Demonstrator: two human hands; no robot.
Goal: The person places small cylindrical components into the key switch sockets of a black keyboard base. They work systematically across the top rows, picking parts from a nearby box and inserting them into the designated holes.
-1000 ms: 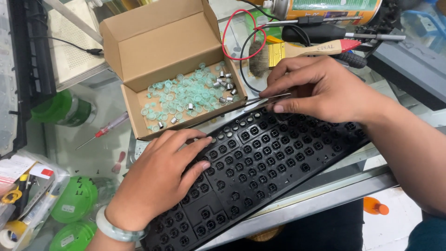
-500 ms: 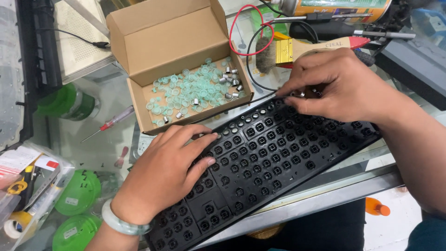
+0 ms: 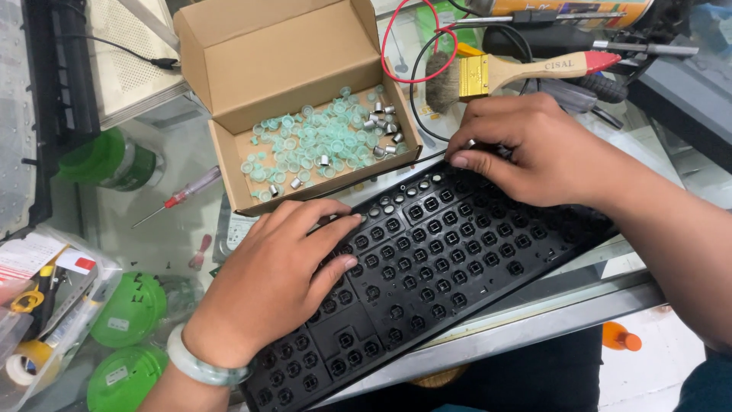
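A black keyboard frame (image 3: 435, 267) without key caps lies slanted across a glass table. My left hand (image 3: 278, 278) rests flat on its left part, fingers spread, a pale green bangle at the wrist. My right hand (image 3: 534, 149) is curled at the frame's far edge, pinching a thin metal tool (image 3: 470, 144) of which only a small bit shows. Behind the keyboard sits an open cardboard box (image 3: 297, 91) holding many small pale green rubber domes (image 3: 320, 141) and a few small metal pieces.
A paint brush (image 3: 496, 72) with a wooden handle lies behind my right hand, among red and black wires (image 3: 415, 53). A red-handled screwdriver (image 3: 179, 197) lies left of the box. Green round lids (image 3: 126, 309) sit under the glass. A clear bag of tools (image 3: 46, 305) is at far left.
My right hand moved left along the frame's far edge and closed tighter, hiding most of the metal tool. My left hand stayed pressed on the keyboard.
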